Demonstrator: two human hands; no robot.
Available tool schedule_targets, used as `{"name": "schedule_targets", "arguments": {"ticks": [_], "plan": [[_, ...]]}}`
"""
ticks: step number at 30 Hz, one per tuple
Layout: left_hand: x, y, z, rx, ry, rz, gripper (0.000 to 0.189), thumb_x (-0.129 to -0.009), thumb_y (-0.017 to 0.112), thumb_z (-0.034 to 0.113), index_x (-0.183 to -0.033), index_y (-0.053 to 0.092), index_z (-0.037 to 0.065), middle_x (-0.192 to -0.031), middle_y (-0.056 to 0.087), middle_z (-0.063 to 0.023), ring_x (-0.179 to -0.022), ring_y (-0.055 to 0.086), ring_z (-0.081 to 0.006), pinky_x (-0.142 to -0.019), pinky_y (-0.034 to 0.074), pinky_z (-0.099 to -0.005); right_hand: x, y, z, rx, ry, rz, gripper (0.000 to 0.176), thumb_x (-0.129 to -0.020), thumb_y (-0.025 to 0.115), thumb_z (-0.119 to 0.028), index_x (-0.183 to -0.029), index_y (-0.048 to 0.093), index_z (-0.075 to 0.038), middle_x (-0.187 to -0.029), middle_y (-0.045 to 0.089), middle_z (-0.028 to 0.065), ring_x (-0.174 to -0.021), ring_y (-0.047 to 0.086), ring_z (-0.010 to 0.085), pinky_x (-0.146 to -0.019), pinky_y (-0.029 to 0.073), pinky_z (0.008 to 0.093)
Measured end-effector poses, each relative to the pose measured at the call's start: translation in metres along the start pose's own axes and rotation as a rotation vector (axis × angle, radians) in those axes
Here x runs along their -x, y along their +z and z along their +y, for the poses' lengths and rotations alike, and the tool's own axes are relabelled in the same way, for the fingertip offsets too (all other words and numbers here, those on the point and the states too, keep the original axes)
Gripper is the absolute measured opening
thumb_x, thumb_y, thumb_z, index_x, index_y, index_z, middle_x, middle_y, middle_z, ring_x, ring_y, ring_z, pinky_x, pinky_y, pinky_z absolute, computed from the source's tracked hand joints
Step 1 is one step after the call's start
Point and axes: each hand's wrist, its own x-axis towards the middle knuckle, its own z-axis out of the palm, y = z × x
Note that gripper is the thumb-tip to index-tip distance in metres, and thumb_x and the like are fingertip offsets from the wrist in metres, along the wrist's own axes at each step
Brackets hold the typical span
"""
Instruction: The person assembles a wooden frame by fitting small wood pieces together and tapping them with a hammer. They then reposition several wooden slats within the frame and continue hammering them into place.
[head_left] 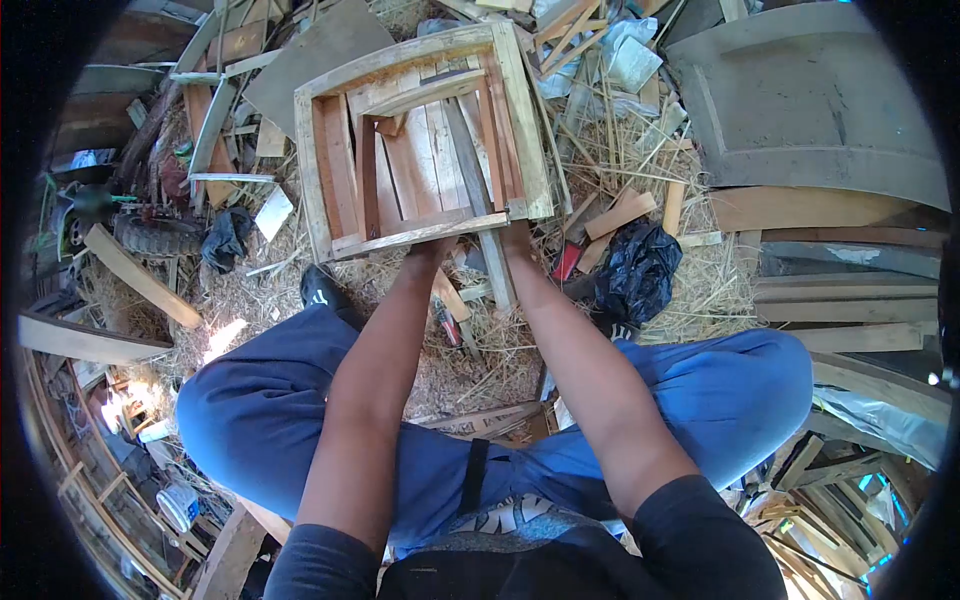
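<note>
At far left a tyre [155,235] and a loose plank [140,278] lie on the straw-covered ground [260,290], with only a narrow strip of bare straw beside your left knee. In the centre the wooden frame [430,150] stands tilted just ahead of your knees. Scrap slats crowd its left edge and boards close in behind its far edge. Your left hand [430,248] clasps the middle of the near rail. Your right hand [517,235] grips the near right corner, where a slat hangs down. Both hands touch the near edge, and the fingers are curled under the wood with their tips hidden. To the right a black bag [640,270] lies close to that corner, with offcuts between. Farther right a grey panel [810,110] and stacked planks [850,300] close off that side.
</note>
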Motion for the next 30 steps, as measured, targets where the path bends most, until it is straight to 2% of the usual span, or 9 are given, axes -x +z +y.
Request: {"name": "schedule_targets", "arguments": {"ticks": [3, 6, 8, 11, 14, 15, 25, 28, 30], "plan": [[0.017, -0.039, 0.026, 0.115, 0.055, 0.071, 0.041, -0.095, 0.062, 0.042, -0.117, 0.072, 0.008, -0.108, 0.073, -0.0209, -0.102, 0.07, -0.0389, -0.091, 0.052, -0.0497, 0.012, -0.002, -0.001, -0.149, -0.013, 0.048, 0.048, -0.087, 0.07, -0.041, -0.119, 0.065, -0.005, -0.116, 0.069, 0.0219, -0.112, 0.064, 0.0418, -0.098, 0.049, 0.052], [0.045, -0.055, 0.058, 0.439, -0.049, 0.389, 0.033, -0.095, 0.065, 0.039, -0.107, 0.076, 0.011, -0.1, 0.075, -0.0173, -0.097, 0.071, -0.0374, -0.088, 0.054, -0.0469, 0.037, -0.024, -0.034, -0.001, -0.034, 0.149, 0.039, -0.08, 0.08, -0.013, -0.114, 0.065, 0.0, -0.106, 0.069, 0.0232, -0.1, 0.068, 0.0403, -0.089, 0.052, 0.0477], [0.061, -0.073, 0.073, 0.533, -0.094, 0.401, 0.032, -0.092, 0.07, 0.035, -0.111, 0.076, 0.01, -0.103, 0.075, -0.0174, -0.1, 0.071, -0.0381, -0.09, 0.055, -0.0453, 0.056, -0.04, -0.067, -0.179, -0.052, 0.145, 0.033, -0.083, 0.078, -0.012, -0.11, 0.066, 0.001, -0.103, 0.07, 0.0242, -0.098, 0.069, 0.0402, -0.087, 0.053, 0.0473], [0.081, -0.083, 0.075, 0.499, 0.133, 0.376, 0.027, -0.091, 0.073, 0.028, -0.11, 0.077, 0.01, -0.106, 0.075, -0.016, -0.101, 0.07, -0.0378, -0.09, 0.054, -0.0447, 0.081, -0.054, -0.07, 0.164, -0.35, 0.368, 0.022, -0.085, 0.075, -0.008, -0.105, 0.068, 0.0, -0.099, 0.072, 0.0218, -0.093, 0.07, 0.0373, -0.084, 0.054, 0.0453], [0.108, -0.11, 0.093, 0.632, 0.167, 0.23, 0.025, -0.087, 0.075, 0.019, -0.108, 0.077, 0.007, -0.107, 0.075, -0.0139, -0.096, 0.072, -0.0358, -0.087, 0.056, -0.0421, 0.107, -0.074, -0.084, -0.01, -0.283, 0.243, 0.018, -0.087, 0.074, -0.008, -0.104, 0.07, -0.002, -0.102, 0.072, 0.0209, -0.095, 0.07, 0.0371, -0.085, 0.053, 0.0436], [0.109, -0.104, 0.09, 0.618, 0.333, 0.349, 0.025, -0.088, 0.076, 0.02, -0.107, 0.077, 0.005, -0.105, 0.075, -0.0167, -0.094, 0.072, -0.0363, -0.085, 0.056, -0.042, 0.102, -0.078, -0.068, 0.008, -0.266, 0.205, 0.016, -0.089, 0.074, -0.01, -0.103, 0.071, -0.003, -0.1, 0.07, 0.0207, -0.095, 0.069, 0.0376, -0.084, 0.052, 0.043], [0.168, -0.14, 0.068, 0.541, 0.17, 0.132, 0.039, -0.099, 0.067, 0.038, -0.114, 0.075, 0.003, -0.103, 0.075, -0.0218, -0.093, 0.073, -0.0354, -0.084, 0.056, -0.042, 0.13, -0.218, -0.166, 0.19, -0.417, 0.365, 0.027, -0.083, 0.081, -0.029, -0.098, 0.08, -0.006, -0.098, 0.075, 0.0163, -0.095, 0.069, 0.0325, -0.086, 0.053, 0.0402], [0.177, -0.167, 0.058, 0.439, 0.17, 0.119, 0.038, -0.099, 0.066, 0.037, -0.115, 0.075, 0.004, -0.104, 0.075, -0.0217, -0.096, 0.073, -0.0356, -0.085, 0.056, -0.0426, 0.133, -0.256, -0.222, 0.372, -0.796, 0.45, 0.021, -0.086, 0.08, -0.019, -0.1, 0.079, -0.004, -0.097, 0.076, 0.0154, -0.085, 0.072, 0.029, -0.08, 0.056, 0.0385], [0.185, -0.189, 0.043, 0.274, 0.182, 0.071, 0.034, -0.098, 0.066, 0.034, -0.114, 0.075, 0.005, -0.105, 0.075, -0.0204, -0.099, 0.073, -0.0359, -0.087, 0.056, -0.0443, 0.138, -0.265, -0.262, 0.215, -0.742, 0.385, 0.018, -0.087, 0.078, -0.014, -0.101, 0.078, -0.002, -0.096, 0.076, 0.0145, -0.082, 0.073, 0.0253, -0.076, 0.057, 0.0368]]}}
